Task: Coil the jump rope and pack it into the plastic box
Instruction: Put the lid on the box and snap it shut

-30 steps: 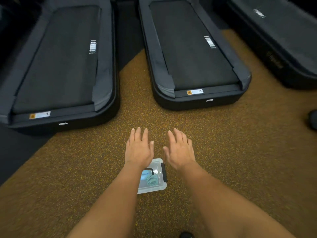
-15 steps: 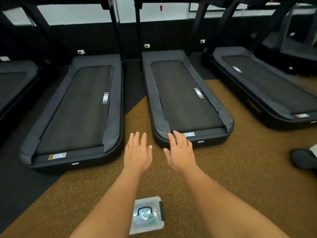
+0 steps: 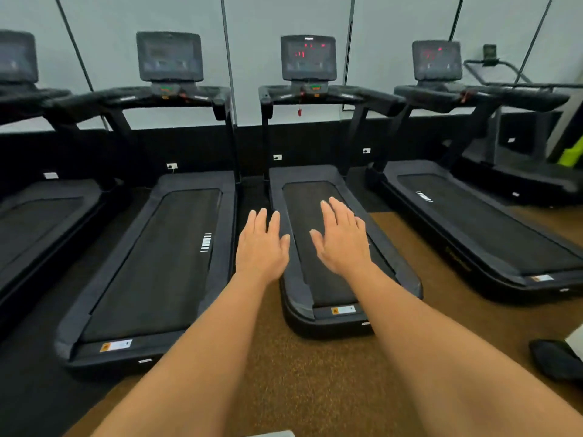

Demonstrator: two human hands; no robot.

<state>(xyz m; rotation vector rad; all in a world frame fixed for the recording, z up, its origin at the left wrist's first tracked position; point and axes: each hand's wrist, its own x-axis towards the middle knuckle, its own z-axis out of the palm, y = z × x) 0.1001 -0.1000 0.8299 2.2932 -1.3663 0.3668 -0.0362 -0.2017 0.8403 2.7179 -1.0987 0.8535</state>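
Both bare forearms reach forward from the bottom of the view, side by side and apart. The left hand (image 3: 262, 247) is flat, palm down, with its fingers straight and close together and the thumb out to the side; it holds nothing. The right hand (image 3: 342, 244) lies the same way, fingers straight and a little spread, and it too holds nothing. The hands do not touch.

A thin pale strip (image 3: 271, 434) shows at the very bottom edge of the view, on the brown floor (image 3: 284, 373) between the two forearms. Too little of it shows to tell whether it is the plastic box, and where the jump rope lies cannot be told.

Ahead stands a row of dark treadmills against a pale wall. The middle treadmill (image 3: 315, 291) has its rear end on the brown floor, and the right hand is seen over its belt. The left treadmill (image 3: 151, 263) sits on the dark floor beside it, and the right treadmill (image 3: 473, 234) stands further off. The middle console (image 3: 308, 56) shows red digits. A dark object (image 3: 555, 361) lies at the right edge of the brown floor.
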